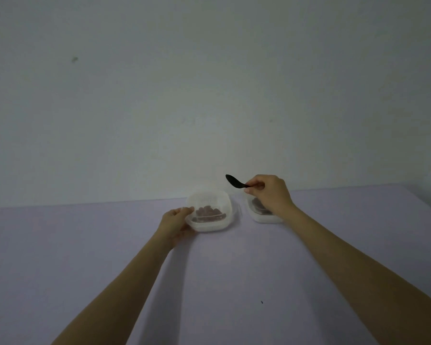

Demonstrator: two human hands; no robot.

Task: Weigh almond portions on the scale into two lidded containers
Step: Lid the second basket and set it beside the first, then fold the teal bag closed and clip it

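Our left grip holds one filled container; our right grip pinches the spoon over the second container; lidding likely remains.

Two long, slim forearms, bare above the table; left hand and right hand bare too

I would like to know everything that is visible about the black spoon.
The black spoon is small and matte and looks like plastic. Its oval bowl points left and slightly up. The short handle runs right into the right hand, which pinches it with thumb and fingertips. It hangs in the air, touching nothing else, above the gap between the clear container and a second container. Whether it carries anything cannot be told.
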